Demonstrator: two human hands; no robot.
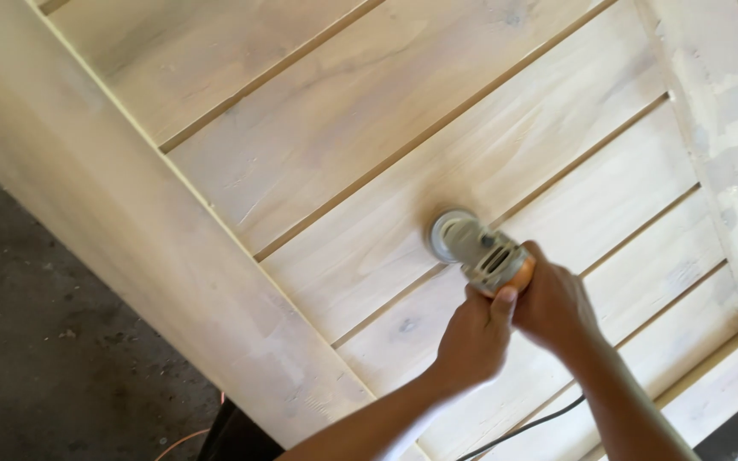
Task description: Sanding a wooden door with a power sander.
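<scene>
Head view, sander (478,249) in both hands' grip

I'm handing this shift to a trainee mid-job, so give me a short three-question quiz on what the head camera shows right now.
1. True or false: both hands grip the power sander.
2. Multiple choice: the sander's disc rests on A) the dark floor, B) a plank of the pale wooden panel, C) the panel's wide outer frame.
3. Short answer: where does the black power cord run?

Key
1. True: the left hand and the right hand close around its rear body.
2. B: it sits on a plank of the wooden panel, beside a groove.
3. Below the forearms, across the lower planks toward the bottom edge.
</scene>
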